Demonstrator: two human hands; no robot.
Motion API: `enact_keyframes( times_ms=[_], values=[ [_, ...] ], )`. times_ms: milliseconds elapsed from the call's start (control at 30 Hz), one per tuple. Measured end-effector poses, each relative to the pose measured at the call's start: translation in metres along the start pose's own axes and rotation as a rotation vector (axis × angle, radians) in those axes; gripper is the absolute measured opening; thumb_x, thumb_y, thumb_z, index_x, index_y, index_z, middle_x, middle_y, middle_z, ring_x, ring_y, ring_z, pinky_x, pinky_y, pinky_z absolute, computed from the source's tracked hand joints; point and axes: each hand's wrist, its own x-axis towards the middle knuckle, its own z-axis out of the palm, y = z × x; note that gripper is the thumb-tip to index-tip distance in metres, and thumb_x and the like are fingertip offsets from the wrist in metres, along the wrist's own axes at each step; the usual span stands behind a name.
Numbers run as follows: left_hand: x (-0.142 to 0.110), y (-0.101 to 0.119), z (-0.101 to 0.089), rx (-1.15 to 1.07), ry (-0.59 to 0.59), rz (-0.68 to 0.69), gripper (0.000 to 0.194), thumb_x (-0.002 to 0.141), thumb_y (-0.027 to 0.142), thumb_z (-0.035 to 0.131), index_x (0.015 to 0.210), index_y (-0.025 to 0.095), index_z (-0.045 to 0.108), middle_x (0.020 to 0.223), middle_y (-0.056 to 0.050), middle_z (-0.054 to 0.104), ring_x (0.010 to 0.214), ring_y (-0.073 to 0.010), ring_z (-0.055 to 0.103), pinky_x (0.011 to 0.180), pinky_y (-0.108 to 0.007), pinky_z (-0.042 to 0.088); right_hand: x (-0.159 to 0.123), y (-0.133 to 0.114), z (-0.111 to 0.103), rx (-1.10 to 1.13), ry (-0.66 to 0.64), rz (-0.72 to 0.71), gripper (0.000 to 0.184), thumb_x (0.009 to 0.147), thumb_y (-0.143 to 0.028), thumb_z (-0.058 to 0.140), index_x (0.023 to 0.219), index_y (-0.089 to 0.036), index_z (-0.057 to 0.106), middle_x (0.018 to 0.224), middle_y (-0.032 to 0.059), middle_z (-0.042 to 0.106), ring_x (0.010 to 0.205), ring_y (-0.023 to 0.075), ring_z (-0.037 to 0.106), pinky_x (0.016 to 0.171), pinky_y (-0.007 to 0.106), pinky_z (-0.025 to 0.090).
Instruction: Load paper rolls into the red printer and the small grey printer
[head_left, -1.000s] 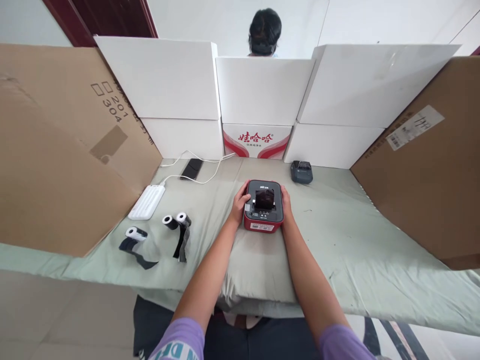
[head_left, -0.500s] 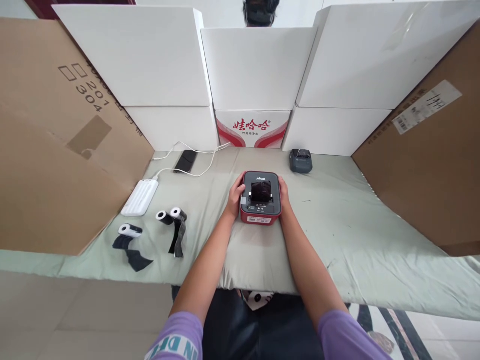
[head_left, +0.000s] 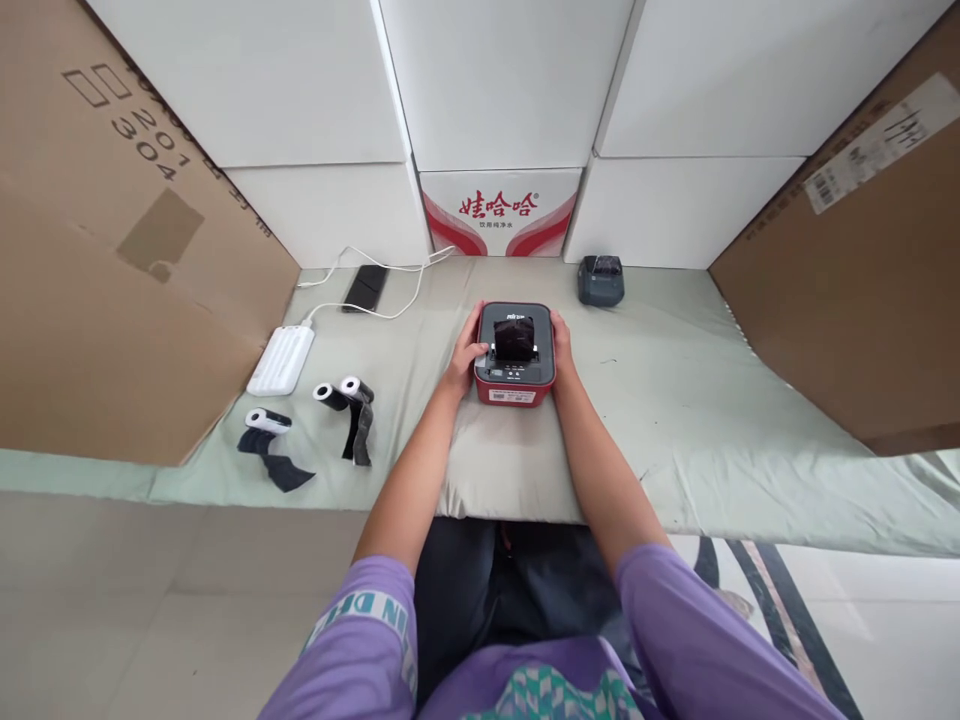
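Note:
A red label printer (head_left: pixel 514 388) with a dark grey top sits on the cloth-covered table (head_left: pixel 495 470), in the middle of the view. A strip of glossy black ribbon (head_left: pixel 514 340) sticks up from the slot in its top. My left hand (head_left: pixel 466 352) grips the printer's left side, its thumb at the top edge. On the opposite side my right hand (head_left: pixel 562 348) presses against the wall, its fingers partly hidden. Left of my arm lie several rolls of black ribbon; one white-cored roll (head_left: pixel 268 420) lies apart with its tail loose.
A small dark portable printer (head_left: pixel 601 281) stands at the back right. At the back left are a black phone (head_left: pixel 365 288), a white power bank (head_left: pixel 282 360) and a white cable (head_left: pixel 420 285). Brown cardboard (head_left: pixel 150 330) and stacked white boxes (head_left: pixel 322 210) wall in the table.
The head camera has tilted down, so the other person's head behind the boxes is out of view and my lap shows more. Both hands stay on the printer.

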Motion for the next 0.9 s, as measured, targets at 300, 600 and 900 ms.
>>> enact_keyframes(
  times_ms=[300,600,900],
  values=[
    [-0.009,0.02,-0.004,0.052,-0.076,-0.118,0.097,0.065,0.039,0.08,0.158,0.036,0.053,0.171,0.003,0.046,0.165,-0.0336,0.029,0.135,-0.047,0.03,-0.005,-0.007,0.006,0.09,0.065,-0.032,0.051,0.078,-0.072,0.07,0.079,-0.021,0.064,0.078,-0.0019,0.07,0.08,0.0154,0.061,0.08,0.028,0.052],
    [-0.006,0.022,-0.015,0.027,-0.104,-0.235,0.102,0.06,0.032,0.076,0.159,0.036,0.053,0.173,0.005,0.04,0.165,-0.035,0.031,0.13,-0.05,0.039,-0.006,-0.008,0.005,0.084,0.077,-0.031,0.054,0.078,-0.074,0.071,0.079,-0.021,0.062,0.071,-0.0036,0.063,0.073,0.0136,0.056,0.07,0.027,0.048],
    [-0.006,0.023,-0.012,0.021,-0.078,-0.249,0.107,0.058,0.028,0.073,0.162,0.037,0.047,0.173,0.005,0.04,0.158,-0.0367,0.045,0.123,-0.053,0.049,-0.01,-0.014,0.008,0.067,0.092,-0.028,0.056,0.079,-0.076,0.069,0.077,-0.021,0.06,0.071,-0.0032,0.061,0.075,0.0136,0.056,0.071,0.026,0.049]
  ],
)
